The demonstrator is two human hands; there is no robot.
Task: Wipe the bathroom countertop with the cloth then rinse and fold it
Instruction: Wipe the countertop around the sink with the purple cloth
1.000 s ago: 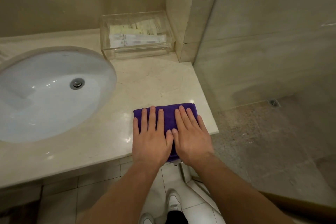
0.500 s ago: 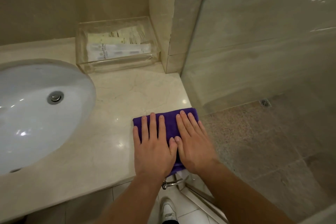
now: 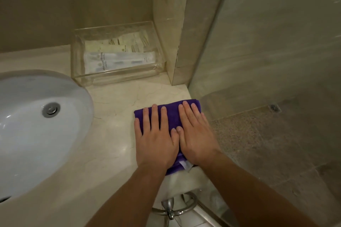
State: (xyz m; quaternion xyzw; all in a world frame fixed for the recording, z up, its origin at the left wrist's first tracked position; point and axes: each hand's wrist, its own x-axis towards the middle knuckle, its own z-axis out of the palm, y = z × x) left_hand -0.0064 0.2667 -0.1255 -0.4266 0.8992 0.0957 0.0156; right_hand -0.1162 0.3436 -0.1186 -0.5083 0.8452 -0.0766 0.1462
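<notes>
Cloth (image 3: pixel 171 116) under flat fingers of left hand (image 3: pixel 156 139), right hand (image 3: pixel 196 135)

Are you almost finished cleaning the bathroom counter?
Hard to say. The left hand and right hand press flat on the purple cloth, folded into a rectangle at the right corner of the countertop. That is either wiping underway or a final fold being smoothed. No water shows in the sink, so rinsing cannot be confirmed.

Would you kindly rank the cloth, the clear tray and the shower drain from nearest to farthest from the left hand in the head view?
1. The cloth, under the left hand.
2. The clear tray, farther back and left.
3. The shower drain, far right, lower down.
</notes>
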